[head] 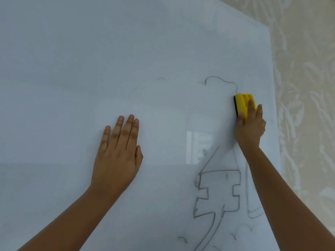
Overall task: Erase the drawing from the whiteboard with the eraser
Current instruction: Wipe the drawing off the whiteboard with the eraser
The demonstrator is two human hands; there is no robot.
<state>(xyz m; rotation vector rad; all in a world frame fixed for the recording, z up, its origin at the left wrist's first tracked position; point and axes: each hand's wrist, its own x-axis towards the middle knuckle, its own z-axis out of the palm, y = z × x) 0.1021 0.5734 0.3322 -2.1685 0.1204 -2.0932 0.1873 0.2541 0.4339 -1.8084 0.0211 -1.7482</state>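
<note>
Right hand (251, 126) grips yellow plastic eraser with black pad (243, 104), pressed on glossy white whiteboard (90, 60) far right, above grey line drawing (218, 192). Left hand (117, 154) flat, fingers released, mid-board.

Eraser (243, 104) on whiteboard (126, 60), above drawing (219, 192)

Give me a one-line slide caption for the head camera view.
Right hand presses a yellow eraser to the whiteboard beside remaining drawing lines; left hand lies flat.
</note>
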